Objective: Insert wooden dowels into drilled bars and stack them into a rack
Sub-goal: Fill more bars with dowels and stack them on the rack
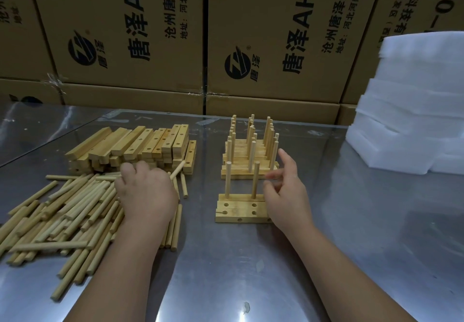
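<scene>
Two upright dowels (255, 180) stand in the near bars (241, 208); left hand (147, 196) grips a loose dowel (178, 169), right hand (286, 191) open.

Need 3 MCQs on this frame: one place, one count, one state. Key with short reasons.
1. Where does the loose dowel pile lie relative to the near bars?
A left
B right
C behind
2. How many upright dowels stand in the near bars?
A one
B two
C five
3. What state are the front top holes in?
A empty
B plugged with dowels
C taped over

Key: 1 A, the pile lies to their left. 2 B, two stand at their back edge. 3 A, the holes show dark and open.
</scene>
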